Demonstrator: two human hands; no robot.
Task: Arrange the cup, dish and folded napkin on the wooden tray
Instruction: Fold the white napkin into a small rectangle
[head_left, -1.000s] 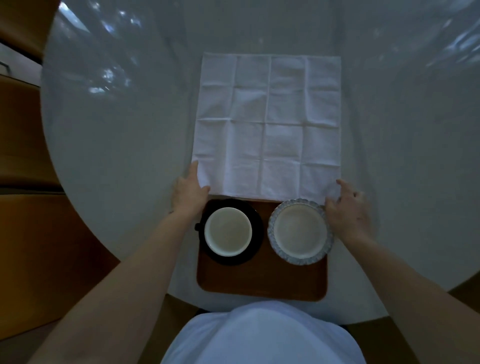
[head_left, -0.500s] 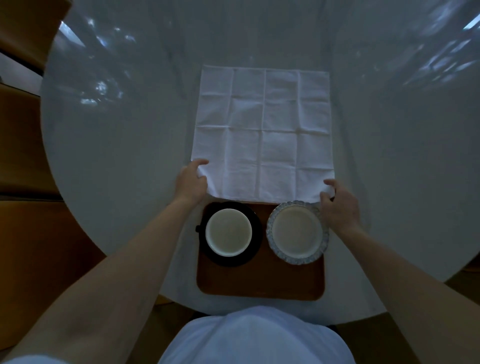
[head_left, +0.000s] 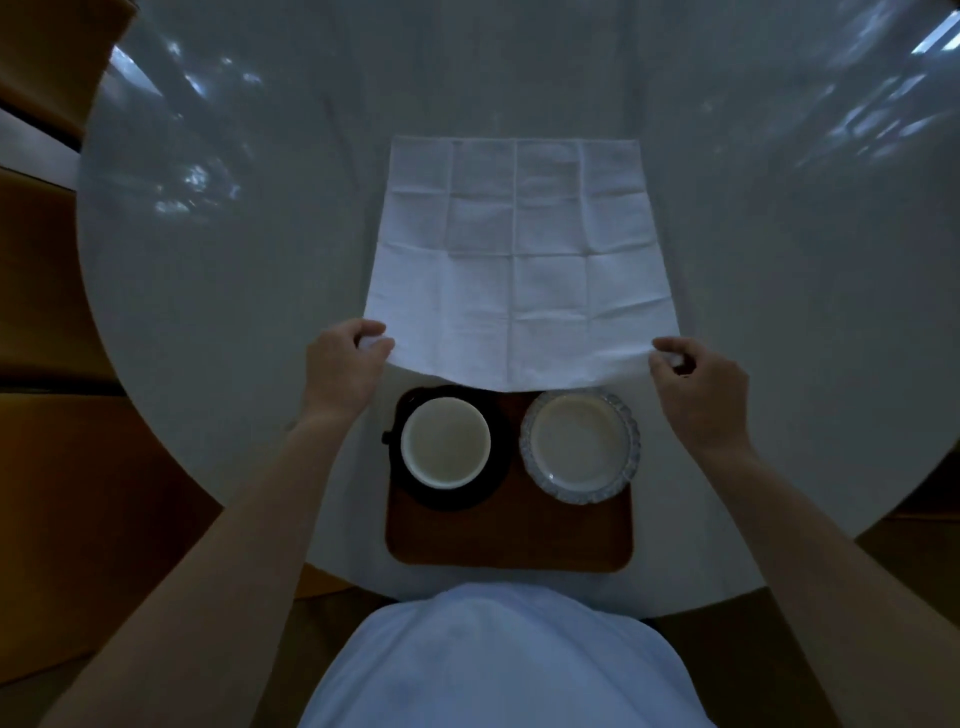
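A white napkin (head_left: 519, 260) lies unfolded and creased on the round table, its near edge lifted. My left hand (head_left: 343, 369) pinches its near left corner and my right hand (head_left: 698, 387) pinches its near right corner. The raised edge sags over the far rim of the wooden tray (head_left: 509, 540). On the tray's left sits a white cup (head_left: 445, 441) on a black saucer (head_left: 498, 478). A pale dish (head_left: 579, 447) with a patterned rim sits on the tray's right.
The tray rests near the front edge of a round white table (head_left: 234, 312). Wooden furniture or floor (head_left: 47, 467) shows beyond the table on the left. My torso in a pale shirt (head_left: 504, 660) is at the bottom.
Both hands closed on the napkin's near corners and lifted them off the table, spreading apart. The near edge now hangs in a curve over the tray's far rim.
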